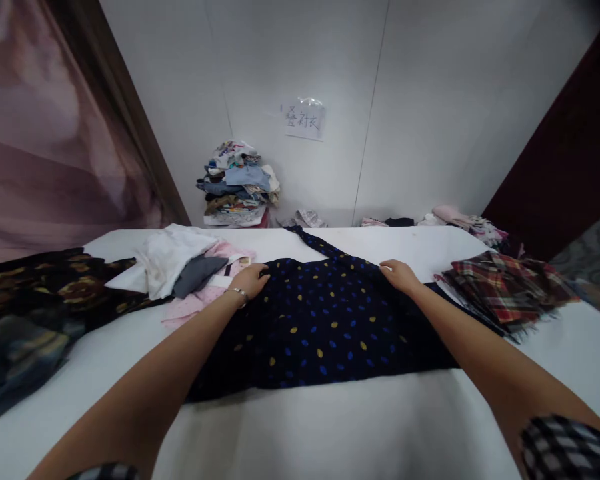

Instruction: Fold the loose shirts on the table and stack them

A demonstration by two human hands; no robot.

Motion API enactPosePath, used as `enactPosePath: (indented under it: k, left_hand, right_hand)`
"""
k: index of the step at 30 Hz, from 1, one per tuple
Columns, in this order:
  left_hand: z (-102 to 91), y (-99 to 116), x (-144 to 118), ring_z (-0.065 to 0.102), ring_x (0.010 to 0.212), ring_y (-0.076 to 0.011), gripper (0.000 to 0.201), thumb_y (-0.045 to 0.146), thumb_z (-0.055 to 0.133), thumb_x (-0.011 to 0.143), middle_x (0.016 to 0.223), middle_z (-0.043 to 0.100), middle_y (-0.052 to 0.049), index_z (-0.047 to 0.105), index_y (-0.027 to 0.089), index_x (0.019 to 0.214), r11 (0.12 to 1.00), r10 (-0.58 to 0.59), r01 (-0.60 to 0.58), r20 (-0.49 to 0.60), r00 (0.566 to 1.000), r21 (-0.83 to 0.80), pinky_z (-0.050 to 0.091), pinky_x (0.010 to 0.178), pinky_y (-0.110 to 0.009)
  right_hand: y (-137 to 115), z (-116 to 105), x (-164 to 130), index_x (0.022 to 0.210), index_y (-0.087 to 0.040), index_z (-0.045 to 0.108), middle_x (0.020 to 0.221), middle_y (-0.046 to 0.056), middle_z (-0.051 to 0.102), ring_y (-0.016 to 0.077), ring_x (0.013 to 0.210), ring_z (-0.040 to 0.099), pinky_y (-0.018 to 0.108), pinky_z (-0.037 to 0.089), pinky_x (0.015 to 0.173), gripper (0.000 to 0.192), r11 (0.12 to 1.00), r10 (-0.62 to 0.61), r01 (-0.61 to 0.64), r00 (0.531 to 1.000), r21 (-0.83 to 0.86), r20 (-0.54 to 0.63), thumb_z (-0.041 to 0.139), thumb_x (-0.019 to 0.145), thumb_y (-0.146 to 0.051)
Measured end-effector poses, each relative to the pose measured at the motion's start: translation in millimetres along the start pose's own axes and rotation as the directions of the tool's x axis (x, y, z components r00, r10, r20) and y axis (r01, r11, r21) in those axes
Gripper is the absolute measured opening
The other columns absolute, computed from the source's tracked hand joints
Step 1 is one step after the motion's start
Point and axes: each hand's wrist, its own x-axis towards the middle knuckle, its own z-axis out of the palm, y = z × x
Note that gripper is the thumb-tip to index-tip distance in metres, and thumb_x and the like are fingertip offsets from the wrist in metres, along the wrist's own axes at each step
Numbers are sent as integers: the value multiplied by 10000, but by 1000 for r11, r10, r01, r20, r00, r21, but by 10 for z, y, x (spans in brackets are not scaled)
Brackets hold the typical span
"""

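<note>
A dark navy shirt (325,327) with blue and yellow spots lies spread on the white table in front of me. From its top edge a narrow spotted strip reaches toward the back of the table. My left hand (251,280), with a bracelet at the wrist, is closed on the shirt's upper left edge. At the upper right, my right hand (399,275) has its fingers pinched together on the fabric. The exact grip of both hands is partly hidden. Dark, shaded parts of the garment extend beneath both forearms.
White, grey and pink clothes (173,260) are heaped left of the shirt, beside a dark floral garment (80,280). A plaid cloth (510,287) lies at right. Behind the white table (330,427) stands a tall clothes pile (240,180). A paper sign (305,120) hangs on the wall.
</note>
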Motion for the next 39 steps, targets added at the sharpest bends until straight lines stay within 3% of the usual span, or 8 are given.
enactPosePath:
  k: [9,17,20,23,25,29,34,39]
  left_hand:
    - [604,-22,626,450,1253,-251,514,358,498,809,1359,506,-97,491,196,1297,995,-54,42,136,989,86,367,1026,-346]
    - [551,-26,507,469,1236,-260,463,394,433,832,1353,510,-110,569,188,1224,990,-68,44,182,981,132,384,1001,-349]
    - [511,-5,480,510,1192,-257,453,384,441,819,1307,549,-117,594,177,1192,990,-63,36,198,978,135,400,978,-336]
    - [469,27,477,524,1180,-253,450,394,441,815,1290,568,-120,613,173,1167,992,-56,29,213,976,125,415,954,-321]
    - [431,60,496,562,1132,-266,469,444,405,830,1247,598,-137,637,163,1125,991,-72,46,218,973,122,441,913,-333]
    - [355,159,560,603,1054,-315,545,457,270,881,1152,641,-195,666,125,1053,985,-127,103,177,976,141,472,833,-396]
    - [382,231,586,567,1117,-269,430,285,326,871,1203,624,-144,587,195,1201,984,-66,44,123,990,171,443,887,-384]
    - [441,195,636,523,1173,-260,460,207,463,786,1264,589,-113,572,232,1233,977,-21,-7,133,991,211,406,947,-376]
  right_hand:
    - [-525,509,772,946,-195,710,1058,111,691,267,1043,596,357,412,902,238,996,92,-92,995,-5,27,550,819,-316]
    - [-173,-212,188,950,-150,688,864,49,703,194,807,622,283,473,722,365,887,139,-17,963,461,-231,477,811,-413]
    - [131,-324,-458,847,-177,698,793,13,698,172,734,612,280,480,700,309,785,15,-25,1000,618,22,622,714,-446]
    - [363,-315,-970,880,-186,716,798,20,709,163,679,619,281,500,642,325,813,-82,-169,915,558,395,701,655,-421]
    - [409,-310,-1051,951,-189,707,832,43,718,170,678,636,290,521,622,345,785,-10,-240,916,571,400,696,673,-394]
    - [213,-309,-595,1003,-161,671,936,85,716,166,801,667,276,545,714,259,767,142,-224,973,602,181,590,790,-284]
    - [-167,0,203,941,-92,676,925,145,706,234,862,663,312,533,708,274,868,284,-340,938,363,200,562,831,-315]
    - [-405,355,648,797,-84,676,884,146,690,294,926,635,396,488,829,244,873,244,-286,957,395,154,689,766,-326]
